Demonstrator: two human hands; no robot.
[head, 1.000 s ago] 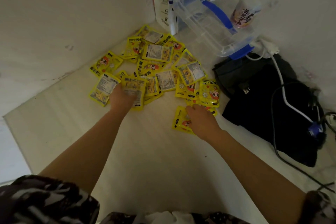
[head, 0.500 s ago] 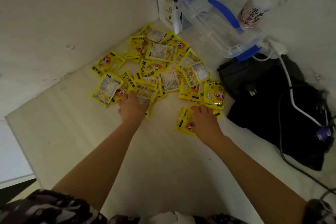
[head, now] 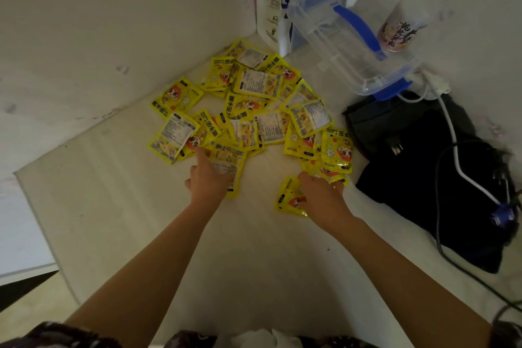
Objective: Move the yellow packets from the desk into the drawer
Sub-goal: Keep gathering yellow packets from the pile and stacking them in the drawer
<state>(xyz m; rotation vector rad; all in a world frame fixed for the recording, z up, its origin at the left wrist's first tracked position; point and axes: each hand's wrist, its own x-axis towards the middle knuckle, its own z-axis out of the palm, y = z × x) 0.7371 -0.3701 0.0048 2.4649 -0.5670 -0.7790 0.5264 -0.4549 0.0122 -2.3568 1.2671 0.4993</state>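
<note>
Now the left hand [head: 208,183] has dragged one yellow packet [head: 227,167] toward 6 o'clock, grip pressed flat on it; the right hand [head: 322,197] pins another. Yellow packets [head: 260,110] remain on the desk [head: 141,223]; drawer unseen.

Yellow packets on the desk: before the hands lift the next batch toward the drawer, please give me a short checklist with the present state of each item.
1. Left hand rests on a packet at the near edge of the pile: ok.
2. Right hand lies on the separate near packet: ok.
3. Either packet is actually pinched, not only touched: cannot tell, the fingers hide the contact.
4. Many yellow packets remain on the desk: not ok, task unfinished.
5. Drawer is open and reachable: cannot tell, not in view.
6. White cable on the black bag lies apart from the right hand: ok.
</note>
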